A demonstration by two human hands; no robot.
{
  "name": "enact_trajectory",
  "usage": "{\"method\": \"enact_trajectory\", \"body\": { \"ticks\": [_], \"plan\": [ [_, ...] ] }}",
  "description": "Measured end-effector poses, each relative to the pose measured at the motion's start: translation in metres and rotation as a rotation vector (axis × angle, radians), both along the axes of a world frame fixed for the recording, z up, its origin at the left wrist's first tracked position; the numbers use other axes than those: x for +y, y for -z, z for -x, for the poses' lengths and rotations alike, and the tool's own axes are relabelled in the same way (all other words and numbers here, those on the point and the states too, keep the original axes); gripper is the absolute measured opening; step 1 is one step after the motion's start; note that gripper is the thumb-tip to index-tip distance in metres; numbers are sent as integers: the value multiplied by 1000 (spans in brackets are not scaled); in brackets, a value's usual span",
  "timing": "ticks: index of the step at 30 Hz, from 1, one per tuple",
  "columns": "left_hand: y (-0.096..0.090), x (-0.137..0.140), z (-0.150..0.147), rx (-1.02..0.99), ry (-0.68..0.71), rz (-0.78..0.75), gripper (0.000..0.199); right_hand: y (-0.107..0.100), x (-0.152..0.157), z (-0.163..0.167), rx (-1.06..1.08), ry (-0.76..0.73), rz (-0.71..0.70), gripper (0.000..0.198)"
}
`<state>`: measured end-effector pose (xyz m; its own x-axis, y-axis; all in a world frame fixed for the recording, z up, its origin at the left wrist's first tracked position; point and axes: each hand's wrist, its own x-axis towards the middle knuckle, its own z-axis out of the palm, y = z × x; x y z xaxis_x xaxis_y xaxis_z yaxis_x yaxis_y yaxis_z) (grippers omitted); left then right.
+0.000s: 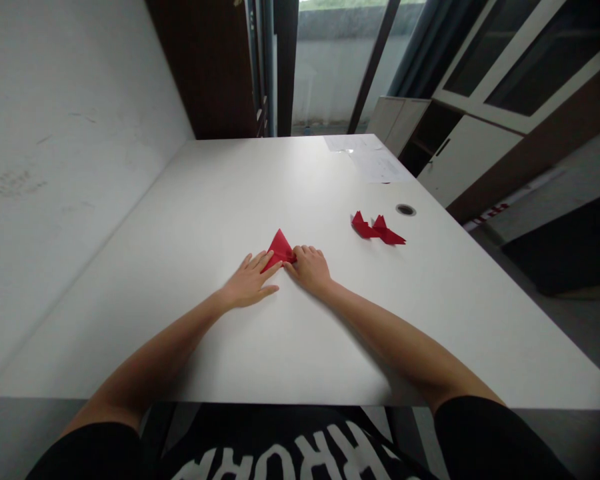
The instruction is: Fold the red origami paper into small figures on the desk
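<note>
A folded piece of red paper (281,246) lies on the white table, its point facing away from me. Across its left side rests my left hand (250,279), fingers spread and flat on the paper and the tabletop. My right hand (310,268) has its fingers curled in and pinches the paper's right corner, which is partly hidden by the fingertips. Farther to the right sit two folded red paper figures (364,227) (387,233), side by side and touching, with pointed tips sticking up.
The white table (180,220) meets a wall (80,133) on the left. Printed sheets (375,163) lie near its far right edge, and a round cable hole (406,210) is set in the top. Beyond stand a dark cabinet (210,67) and white cupboards (470,157).
</note>
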<state>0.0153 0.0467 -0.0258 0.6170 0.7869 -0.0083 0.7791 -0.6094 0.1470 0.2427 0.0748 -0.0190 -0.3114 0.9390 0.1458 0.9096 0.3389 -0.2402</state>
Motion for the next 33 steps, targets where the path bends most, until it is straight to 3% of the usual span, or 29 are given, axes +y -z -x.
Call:
{"method": "enact_trajectory", "body": {
  "ticks": [15, 22, 33],
  "plan": [
    [1, -3, -3, -7, -47, 11, 69, 10, 16, -19, 108, 107, 46, 17],
    [3, -2, -1, -38, -62, -6, 67, 12, 11, 2, 88, 86, -50, 27],
    [5, -2, 1, -42, -65, -44, 67, 11, 13, -8, 64, 90, 0, 22]
  ]
}}
